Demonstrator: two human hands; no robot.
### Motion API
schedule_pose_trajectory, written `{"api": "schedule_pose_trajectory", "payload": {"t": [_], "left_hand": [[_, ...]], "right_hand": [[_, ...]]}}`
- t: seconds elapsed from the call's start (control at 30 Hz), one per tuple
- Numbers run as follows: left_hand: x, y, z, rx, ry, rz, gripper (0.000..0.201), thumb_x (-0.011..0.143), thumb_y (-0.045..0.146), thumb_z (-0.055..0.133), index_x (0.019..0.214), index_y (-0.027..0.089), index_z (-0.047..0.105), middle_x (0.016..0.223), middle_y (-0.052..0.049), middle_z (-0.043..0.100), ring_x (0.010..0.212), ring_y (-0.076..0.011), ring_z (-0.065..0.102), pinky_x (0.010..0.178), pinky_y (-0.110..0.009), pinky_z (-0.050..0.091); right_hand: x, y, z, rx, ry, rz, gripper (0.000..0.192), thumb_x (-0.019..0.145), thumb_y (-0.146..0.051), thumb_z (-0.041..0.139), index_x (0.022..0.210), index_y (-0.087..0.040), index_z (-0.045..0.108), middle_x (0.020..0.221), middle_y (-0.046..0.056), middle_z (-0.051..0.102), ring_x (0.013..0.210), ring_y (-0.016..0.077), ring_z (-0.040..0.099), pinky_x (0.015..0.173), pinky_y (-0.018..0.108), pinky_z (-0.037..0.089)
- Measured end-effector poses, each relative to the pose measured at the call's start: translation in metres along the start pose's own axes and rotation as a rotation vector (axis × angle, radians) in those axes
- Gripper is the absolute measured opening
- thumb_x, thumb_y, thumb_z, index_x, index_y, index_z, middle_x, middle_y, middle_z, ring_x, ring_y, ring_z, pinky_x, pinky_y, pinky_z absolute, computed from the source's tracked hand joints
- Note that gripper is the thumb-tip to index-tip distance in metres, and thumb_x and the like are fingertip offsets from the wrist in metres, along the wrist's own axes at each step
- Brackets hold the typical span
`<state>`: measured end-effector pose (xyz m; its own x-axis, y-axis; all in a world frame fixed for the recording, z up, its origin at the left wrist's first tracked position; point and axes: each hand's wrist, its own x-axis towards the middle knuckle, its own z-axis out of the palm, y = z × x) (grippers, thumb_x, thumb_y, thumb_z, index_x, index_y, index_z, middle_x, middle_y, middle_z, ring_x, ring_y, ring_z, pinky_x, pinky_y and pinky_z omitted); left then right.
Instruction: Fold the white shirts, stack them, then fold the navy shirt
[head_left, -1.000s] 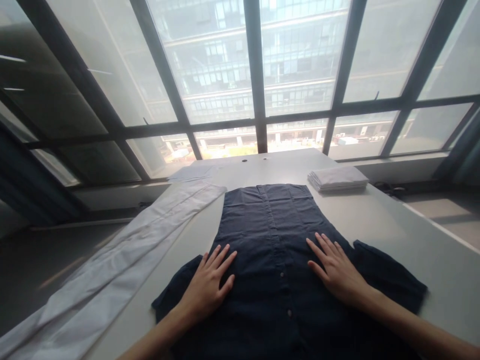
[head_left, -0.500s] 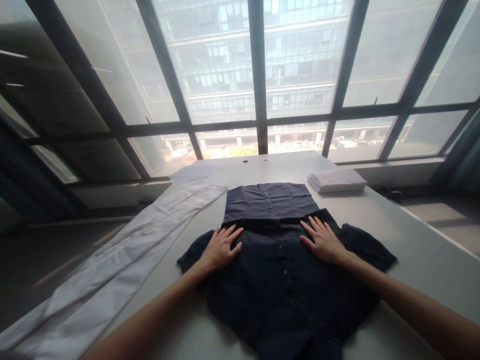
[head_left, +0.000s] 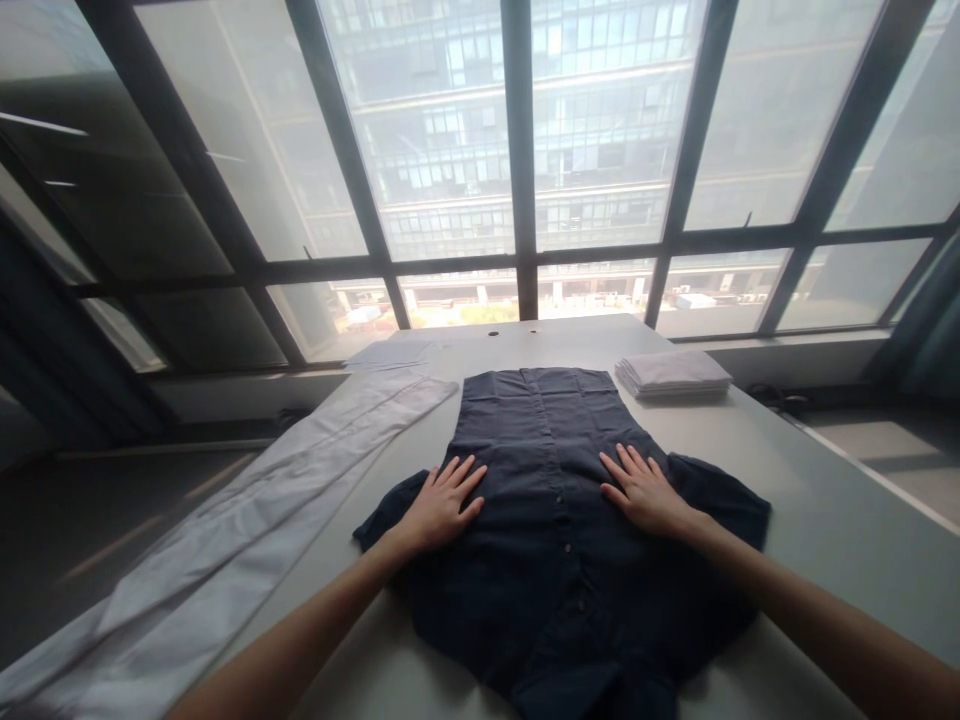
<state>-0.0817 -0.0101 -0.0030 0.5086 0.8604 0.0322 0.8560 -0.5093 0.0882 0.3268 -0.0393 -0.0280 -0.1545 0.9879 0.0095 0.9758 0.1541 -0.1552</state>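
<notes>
Flat, left hand (head_left: pixel 439 508) and right hand (head_left: pixel 645 492) press dark shirt (head_left: pixel 551 560).

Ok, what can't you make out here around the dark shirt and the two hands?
Head view only:
- Near end of the dark shirt: cut off by the bottom edge.
- Shirt cloth under the left hand and right hand: covered by the flat palms.
- Long white cloth: near end runs off the lower left corner.
- Folded white stack: piece count too small to tell.
</notes>
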Motion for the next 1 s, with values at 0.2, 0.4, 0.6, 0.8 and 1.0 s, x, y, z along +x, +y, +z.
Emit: {"api": "schedule_pose_trajectory", "payload": {"t": [0.2,0.4,0.6,0.8,1.0], "left_hand": [[0.025,0.03,-0.02,-0.018,0.064,-0.074,0.058,0.1,0.056,0.043,0.151,0.028,0.05,0.16,-0.009,0.042,0.149,-0.0361,0.033,0.119,-0.058,0.027],[0.087,0.052,-0.009,-0.061,0.014,-0.156,0.069,0.101,0.066,0.03,0.16,0.031,0.033,0.169,-0.008,0.021,0.155,-0.0402,0.013,0.117,-0.07,0.016],[0.101,0.037,0.011,-0.077,-0.052,-0.181,0.079,0.094,0.078,0.027,0.161,0.037,0.028,0.171,-0.007,0.013,0.155,-0.043,0.006,0.115,-0.075,0.006],[0.127,0.026,0.012,-0.069,-0.017,-0.187,0.076,0.095,0.078,0.026,0.16,0.038,0.029,0.171,-0.005,0.014,0.155,-0.0413,0.006,0.116,-0.074,0.005],[0.149,0.02,0.009,-0.065,-0.031,-0.202,0.074,0.096,0.074,0.028,0.16,0.037,0.03,0.171,-0.004,0.014,0.155,-0.0417,0.007,0.116,-0.073,0.007]], "right_hand": [[0.021,-0.024,-0.024,0.037,0.111,0.08,0.061,0.103,-0.051,0.035,0.154,-0.02,0.044,0.165,0.015,0.033,0.153,0.0342,0.023,0.12,0.055,0.023],[0.067,-0.05,-0.018,0.077,0.091,0.089,0.063,0.104,-0.052,0.034,0.16,-0.024,0.032,0.17,0.014,0.018,0.156,0.0327,0.01,0.121,0.058,0.014],[0.09,-0.04,0.003,0.056,-0.004,0.102,0.071,0.101,-0.061,0.034,0.162,-0.026,0.028,0.17,0.015,0.014,0.156,0.0344,0.007,0.121,0.06,0.008],[0.115,-0.034,0.003,0.04,0.008,0.113,0.071,0.1,-0.062,0.033,0.162,-0.026,0.028,0.17,0.015,0.015,0.156,0.0344,0.008,0.12,0.06,0.007],[0.136,-0.029,-0.006,0.037,-0.012,0.102,0.071,0.101,-0.061,0.031,0.162,-0.025,0.027,0.17,0.014,0.014,0.156,0.0334,0.008,0.121,0.058,0.008]]}}
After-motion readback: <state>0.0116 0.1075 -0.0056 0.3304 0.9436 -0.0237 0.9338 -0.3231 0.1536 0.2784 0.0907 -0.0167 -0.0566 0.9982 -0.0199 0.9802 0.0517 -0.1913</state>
